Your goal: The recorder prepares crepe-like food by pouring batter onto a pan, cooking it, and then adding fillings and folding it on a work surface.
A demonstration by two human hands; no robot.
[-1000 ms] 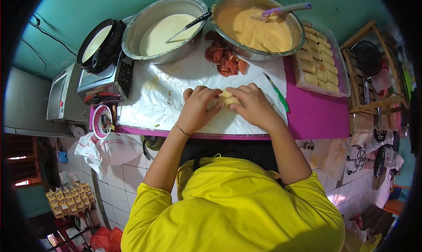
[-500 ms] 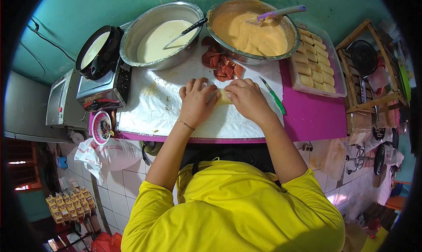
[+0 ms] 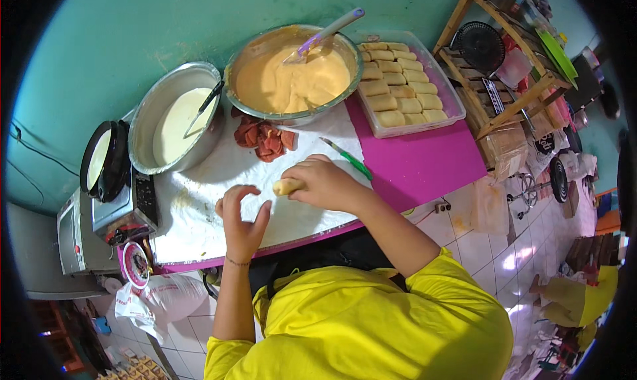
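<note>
My right hand point(image 3: 323, 183) is closed on a pale yellow rolled crepe point(image 3: 286, 186), holding it above the white sheet point(image 3: 199, 211) with one end pointing left. To its left, my left hand point(image 3: 240, 221) is empty, thumb and fingers spread apart. Just beyond the hands lies a pile of thin reddish meat slices point(image 3: 264, 141). A small knife with a green handle point(image 3: 357, 162) rests on the sheet past my right hand. At the far right, a clear plastic container point(image 3: 454, 118) holds rows of similar rolls.
A metal bowl of orange filling point(image 3: 285, 85) with a spatula stands at the back. Beside it is a bowl of pale batter point(image 3: 174, 131) with a black-handled utensil. Farther left, a dark pan point(image 3: 118, 164) sits over a stove point(image 3: 126, 214). A wooden rack point(image 3: 494, 125) stands right of the purple tabletop point(image 3: 424, 168).
The roll has been lifted off the sheet in my right hand. My left hand has let go and drawn away from it. The view has turned toward the right.
</note>
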